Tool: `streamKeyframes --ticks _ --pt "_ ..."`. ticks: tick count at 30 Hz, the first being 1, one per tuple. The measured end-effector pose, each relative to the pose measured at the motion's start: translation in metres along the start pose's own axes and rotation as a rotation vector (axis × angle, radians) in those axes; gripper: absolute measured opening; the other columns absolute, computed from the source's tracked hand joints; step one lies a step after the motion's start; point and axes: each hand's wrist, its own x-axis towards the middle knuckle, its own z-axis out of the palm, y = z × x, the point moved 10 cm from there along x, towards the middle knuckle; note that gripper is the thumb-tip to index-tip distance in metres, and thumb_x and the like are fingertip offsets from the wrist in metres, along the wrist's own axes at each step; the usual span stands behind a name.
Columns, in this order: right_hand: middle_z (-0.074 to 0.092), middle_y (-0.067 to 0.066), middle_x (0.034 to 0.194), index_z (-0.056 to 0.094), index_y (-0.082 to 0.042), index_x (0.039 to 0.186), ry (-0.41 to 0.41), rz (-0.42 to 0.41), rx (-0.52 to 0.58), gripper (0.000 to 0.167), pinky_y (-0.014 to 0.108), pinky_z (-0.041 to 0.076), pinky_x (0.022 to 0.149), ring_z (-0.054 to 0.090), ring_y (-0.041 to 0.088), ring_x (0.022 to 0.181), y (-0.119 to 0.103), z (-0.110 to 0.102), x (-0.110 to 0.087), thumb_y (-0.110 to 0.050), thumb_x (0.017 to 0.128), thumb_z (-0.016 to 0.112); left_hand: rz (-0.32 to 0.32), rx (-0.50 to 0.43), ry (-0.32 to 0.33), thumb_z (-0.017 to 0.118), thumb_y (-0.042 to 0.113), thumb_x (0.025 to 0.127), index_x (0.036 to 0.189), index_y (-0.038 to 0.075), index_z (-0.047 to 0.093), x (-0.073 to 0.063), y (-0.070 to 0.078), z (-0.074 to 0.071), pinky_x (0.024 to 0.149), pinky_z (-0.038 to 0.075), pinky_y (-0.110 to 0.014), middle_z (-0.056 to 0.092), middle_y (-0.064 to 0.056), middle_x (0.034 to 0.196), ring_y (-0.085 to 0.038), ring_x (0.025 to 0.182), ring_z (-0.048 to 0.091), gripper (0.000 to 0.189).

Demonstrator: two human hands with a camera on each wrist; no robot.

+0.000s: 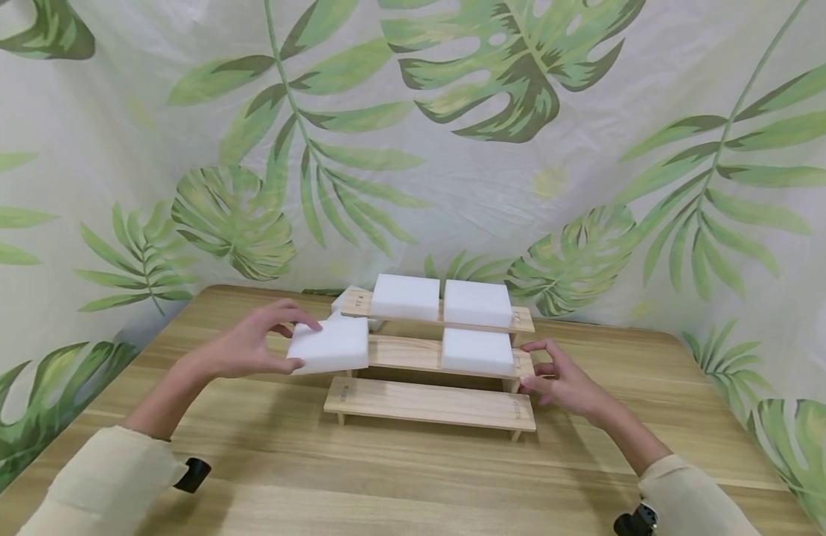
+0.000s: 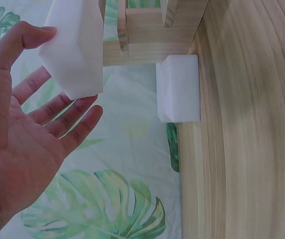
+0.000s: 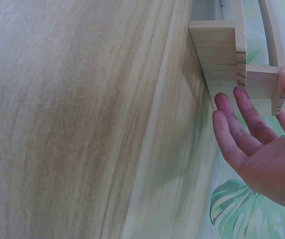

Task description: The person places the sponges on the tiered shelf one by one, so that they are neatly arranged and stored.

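Observation:
In the head view my left hand (image 1: 255, 346) pinches a white foam block (image 1: 331, 344) between thumb and fingers, at the left end of the middle step of a three-step wooden rack (image 1: 406, 351). The left wrist view shows that block (image 2: 77, 50) with the thumb on one face and fingertips under its lower end. My right hand (image 1: 563, 383) holds the right end of the middle step, thumb in front and index finger behind. In the right wrist view, the thumb and index finger of the right hand (image 3: 266, 144) lie either side of the step's end; the other fingers are extended.
Two foam blocks (image 1: 406, 296) sit on the top step, and one foam block (image 1: 477, 351) on the middle step's right. Another white block (image 2: 179, 89) stands on the table behind the rack. The lowest step (image 1: 429, 402) is bare wood. A leaf-patterned cloth (image 1: 466, 186) hangs behind the table (image 1: 386, 484).

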Motion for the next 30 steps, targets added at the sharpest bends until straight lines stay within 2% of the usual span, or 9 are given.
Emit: streamKeyframes --ticks 8,15,22,30 --pt "0.070 0.023 0.108 0.029 0.001 0.149 -0.003 -0.005 0.010 0.060 0.044 0.056 0.076 0.069 0.034 0.104 -0.001 0.002 0.000 -0.011 0.102 0.064 0.007 0.028 -0.013 0.088 0.013 0.078 0.117 0.012 0.071 0.008 0.006 0.009 0.088 0.056 -0.048 0.064 -0.005 0.120 -0.022 0.107 0.059 0.043" --pt "0.069 0.022 0.108 0.029 0.001 0.149 -0.003 -0.001 0.007 0.060 0.045 0.056 0.077 0.069 0.034 0.104 0.000 0.001 0.000 -0.012 0.102 0.065 -0.004 0.000 -0.034 0.087 0.013 0.079 0.118 0.011 0.071 0.014 0.009 0.017 0.088 0.056 -0.049 0.065 -0.010 0.124 -0.027 0.111 0.058 0.042" --pt "0.069 0.021 0.107 0.030 0.001 0.148 0.004 0.003 0.004 0.059 0.045 0.056 0.077 0.069 0.031 0.103 0.002 0.000 0.000 -0.012 0.102 0.065 0.025 -0.015 -0.052 0.086 0.016 0.080 0.117 0.012 0.073 0.023 0.011 0.031 0.087 0.056 -0.045 0.066 -0.006 0.121 -0.024 0.108 0.059 0.040" --pt "0.069 0.022 0.108 0.030 0.000 0.149 0.004 0.003 0.007 0.060 0.045 0.056 0.077 0.069 0.033 0.104 0.003 0.000 0.000 -0.013 0.102 0.065 0.054 0.008 -0.056 0.086 0.015 0.077 0.114 0.012 0.072 0.033 0.023 0.047 0.086 0.057 -0.048 0.069 -0.004 0.118 -0.022 0.105 0.062 0.039"
